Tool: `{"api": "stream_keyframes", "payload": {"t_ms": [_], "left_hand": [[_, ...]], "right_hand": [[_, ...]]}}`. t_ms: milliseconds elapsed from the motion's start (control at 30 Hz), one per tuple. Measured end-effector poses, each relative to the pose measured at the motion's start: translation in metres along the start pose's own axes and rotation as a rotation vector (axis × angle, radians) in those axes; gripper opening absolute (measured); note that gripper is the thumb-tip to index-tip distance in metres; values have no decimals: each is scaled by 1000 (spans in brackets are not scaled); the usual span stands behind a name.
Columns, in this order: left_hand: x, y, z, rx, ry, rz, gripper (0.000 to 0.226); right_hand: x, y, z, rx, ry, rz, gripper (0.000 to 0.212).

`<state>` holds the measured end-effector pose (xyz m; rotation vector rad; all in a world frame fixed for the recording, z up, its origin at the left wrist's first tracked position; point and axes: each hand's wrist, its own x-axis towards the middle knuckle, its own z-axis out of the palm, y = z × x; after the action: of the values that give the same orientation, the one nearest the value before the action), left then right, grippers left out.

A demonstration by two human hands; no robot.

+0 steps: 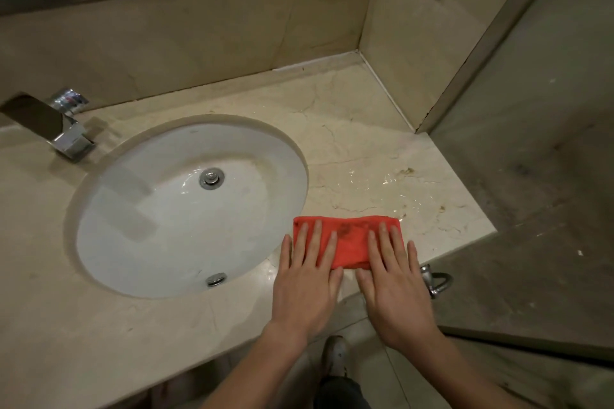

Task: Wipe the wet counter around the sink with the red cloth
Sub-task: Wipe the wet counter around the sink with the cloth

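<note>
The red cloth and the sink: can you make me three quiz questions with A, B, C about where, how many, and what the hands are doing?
1. Where is the red cloth?
A. In the sink
B. On the counter right of the sink
C. On the faucet

2. How many hands press it?
A. None
B. One
C. Two

3. The fingers are:
A. Flat
B. Fisted
C. Pinching

Answers: B, it lies on the counter beside the sink; C, left hand and right hand both rest on it; A, the fingers lie straight.

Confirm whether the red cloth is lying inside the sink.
No, the red cloth lies on the counter right of the sink.
</note>
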<state>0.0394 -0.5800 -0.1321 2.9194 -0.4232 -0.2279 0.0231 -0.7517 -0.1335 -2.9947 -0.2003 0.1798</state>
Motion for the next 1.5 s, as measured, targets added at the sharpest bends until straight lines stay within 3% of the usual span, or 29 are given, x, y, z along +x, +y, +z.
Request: {"api": "stream_keyframes", "payload": {"t_ms": [267,400,467,533,667,867,1033,1133,1167,1267,1367,1433,1500], "left_hand": [[61,-5,-9,-5,-84,16,67],[76,-11,-27,41,-133,83,75],[70,-23,-36,32,-15,188,60],[65,-35,-38,21,135,323,35],[77,-44,-35,29,167,389,38],[82,-43,-38,152,212,465,35],[50,-34,-39,117,149,473,30],[26,-28,-53,-21,22,415,10],[24,-27,-61,-114,-1,384,5],[36,-24,-86,-459,-59,259,18],[64,-25,-99,-637,-66,185,25],[81,-29,-94,-616,-78,162,28],[91,-31,-79,-451,-69,129,33]], "right_hand": [[49,15,-11,26,-88,66,80],[62,31,-29,144,-124,-14,79],[57,40,-40,270,-6,-62,68],[52,47,-43,300,147,-144,43],[65,50,-38,210,118,-230,35],[73,49,-25,175,205,-222,21],[46,43,-34,220,49,-251,7],[25,45,-55,385,-84,-183,12],[22,44,-66,443,-85,-156,14],[28,43,-100,524,3,-118,14],[56,45,-113,583,21,-27,16],[77,47,-104,588,13,59,14],[89,47,-88,502,14,145,27]]}}
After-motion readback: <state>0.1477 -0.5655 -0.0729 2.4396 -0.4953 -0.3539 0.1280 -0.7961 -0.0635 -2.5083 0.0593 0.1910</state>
